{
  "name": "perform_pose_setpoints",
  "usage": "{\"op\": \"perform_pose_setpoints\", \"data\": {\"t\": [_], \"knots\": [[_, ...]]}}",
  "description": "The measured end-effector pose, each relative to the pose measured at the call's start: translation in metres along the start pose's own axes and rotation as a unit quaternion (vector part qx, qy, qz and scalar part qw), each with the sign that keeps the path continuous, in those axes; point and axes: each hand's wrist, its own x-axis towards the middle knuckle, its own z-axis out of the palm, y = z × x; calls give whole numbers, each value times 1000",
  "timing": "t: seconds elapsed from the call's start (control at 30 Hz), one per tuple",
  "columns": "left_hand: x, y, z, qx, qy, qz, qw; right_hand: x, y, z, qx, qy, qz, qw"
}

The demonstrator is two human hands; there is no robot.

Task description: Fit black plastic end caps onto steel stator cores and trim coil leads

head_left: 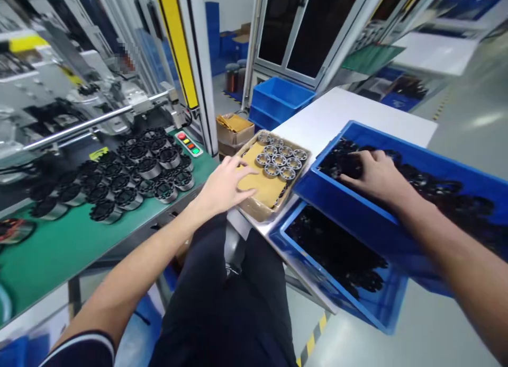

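Observation:
My left hand [228,184] hovers at the near left edge of a cardboard box [260,212], fingers spread with nothing held. In that box, several silver metal ring cores [279,160] lie on a yellow-brown sheet [256,171]. My right hand [375,173] reaches into the upper blue bin [337,195], thumb and forefinger apart over the black plastic parts [341,158]. Its fingertips are at these parts, and whether they touch one is unclear. A lower blue bin [391,314] also contains black parts [333,250].
On the green bench [59,250] to the left stand several metal rings with black toothed plastic tops [148,168]. A button box [188,143] sits by the machine's yellow-striped post [177,44]. The bins rest on a white table [333,110]. Stacked blue crates [281,94] stand behind.

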Motion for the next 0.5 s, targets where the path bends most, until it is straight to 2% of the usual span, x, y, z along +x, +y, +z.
{"op": "perform_pose_setpoints", "data": {"t": [0.13, 0.27, 0.37, 0.5], "knots": [[96, -19, 54, 19, -86, -38, 995, -1, 5, 5, 19, -27, -89, 995], [161, -36, 92, 43, -161, -64, 984, 4, 5, 8, 46, -35, -168, 984], [192, -43, 102, 57, -211, -61, 974, 5, 3, 8, 52, -14, -185, 981], [216, -52, 97, 67, -277, -58, 957, 3, 0, 7, 66, 2, -207, 976]]}}
